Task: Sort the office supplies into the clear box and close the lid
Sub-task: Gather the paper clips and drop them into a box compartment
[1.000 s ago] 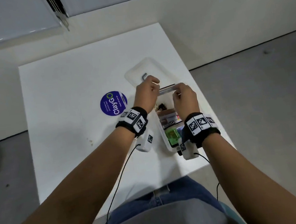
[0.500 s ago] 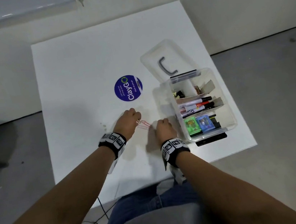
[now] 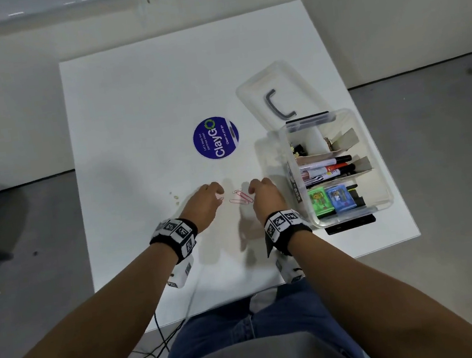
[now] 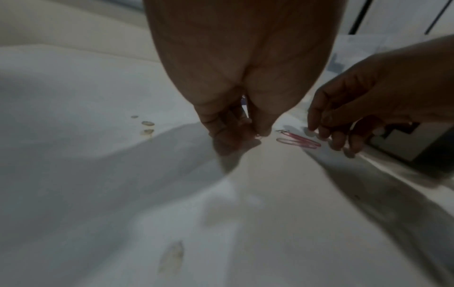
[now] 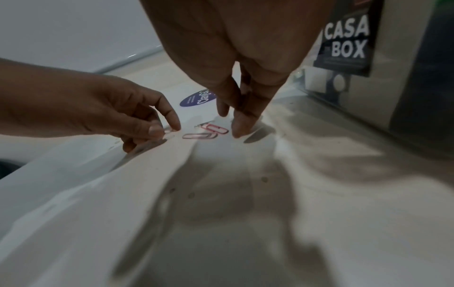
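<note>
Pink paper clips (image 3: 241, 197) lie on the white table (image 3: 135, 108) between my two hands. My left hand (image 3: 220, 196) is just left of them, and its thumb and forefinger pinch one paper clip (image 5: 169, 131) against the tabletop. My right hand (image 3: 252, 190) stands on their right side, fingers pointing down with the tips (image 5: 237, 133) at the table beside the clips (image 5: 209, 132), holding nothing. The clear box (image 3: 380, 190) stands to the right with its lid (image 3: 274, 89) swung back open. Inside, cardboard dividers separate binder clips, markers (image 3: 328, 168) and two small coloured packs (image 3: 330, 199).
A round blue ClayGo sticker (image 3: 216, 138) lies on the table beyond the hands. Small brownish stains (image 3: 175, 197) mark the surface left of my left hand. The table's front edge is close to my lap; cables hang below it.
One second ago both hands were up at the open box. They came down to the table left of it and now sit on either side of the paper clips, the left pinching one.
</note>
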